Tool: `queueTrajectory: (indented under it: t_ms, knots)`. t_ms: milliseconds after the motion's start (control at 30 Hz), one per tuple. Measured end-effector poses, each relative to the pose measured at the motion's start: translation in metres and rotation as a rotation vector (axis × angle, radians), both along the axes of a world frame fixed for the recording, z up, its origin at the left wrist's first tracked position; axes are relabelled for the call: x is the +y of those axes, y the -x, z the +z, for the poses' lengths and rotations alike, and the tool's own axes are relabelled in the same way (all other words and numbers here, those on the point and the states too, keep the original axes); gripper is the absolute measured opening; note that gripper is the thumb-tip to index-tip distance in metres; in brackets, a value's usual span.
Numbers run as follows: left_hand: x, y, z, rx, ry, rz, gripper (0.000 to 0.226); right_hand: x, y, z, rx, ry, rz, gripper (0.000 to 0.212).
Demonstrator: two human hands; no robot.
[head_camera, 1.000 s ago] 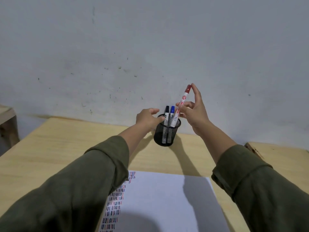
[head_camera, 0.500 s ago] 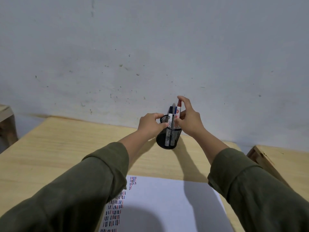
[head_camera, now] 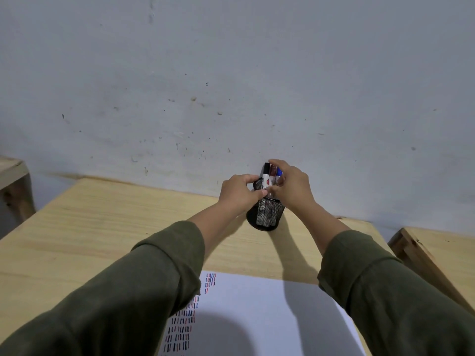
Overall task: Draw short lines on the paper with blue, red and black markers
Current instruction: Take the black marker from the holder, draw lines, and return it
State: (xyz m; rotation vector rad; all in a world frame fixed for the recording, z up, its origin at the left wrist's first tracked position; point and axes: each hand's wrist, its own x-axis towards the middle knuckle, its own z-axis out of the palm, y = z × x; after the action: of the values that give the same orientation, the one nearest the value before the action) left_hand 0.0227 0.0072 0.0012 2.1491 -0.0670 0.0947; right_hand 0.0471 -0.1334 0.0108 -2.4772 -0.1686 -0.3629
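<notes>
A black mesh pen cup (head_camera: 266,217) stands on the wooden table (head_camera: 102,227) near the wall. Inside it stand a black marker (head_camera: 266,173), a red marker (head_camera: 273,172) and a blue marker (head_camera: 279,173). My left hand (head_camera: 239,191) grips the cup's rim from the left. From the right, my right hand (head_camera: 293,186) pinches the red marker, index finger arched over its cap. White paper (head_camera: 270,317) lies in front of me, with rows of short blue, red and black lines down its left side, partly hidden by my left sleeve.
A pale wall rises right behind the cup. A second wooden surface (head_camera: 437,250) adjoins the table at the right, and a wooden stool corner (head_camera: 12,173) shows at the far left.
My right hand has lowered the red marker from above the cup down into it, between the black and blue ones. My left hand has stayed on the cup's rim.
</notes>
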Motion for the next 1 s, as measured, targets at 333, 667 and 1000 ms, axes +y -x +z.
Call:
queueTrajectory:
  t_ms: [333,667,1000]
  knots:
    - [-0.001,0.0,-0.002,0.003,0.037,0.015,0.049,0.0,0.003,0.007,-0.053,-0.002,0.032,0.038]
    - [0.0,0.007,0.005,-0.035,0.052,0.067,0.048,0.0,0.025,0.016,-0.101,-0.404,0.016,0.043]
    - [-0.004,0.048,0.088,-0.146,0.56,-0.081,0.032,0.005,0.082,0.08,-0.146,-0.742,0.259,0.042]
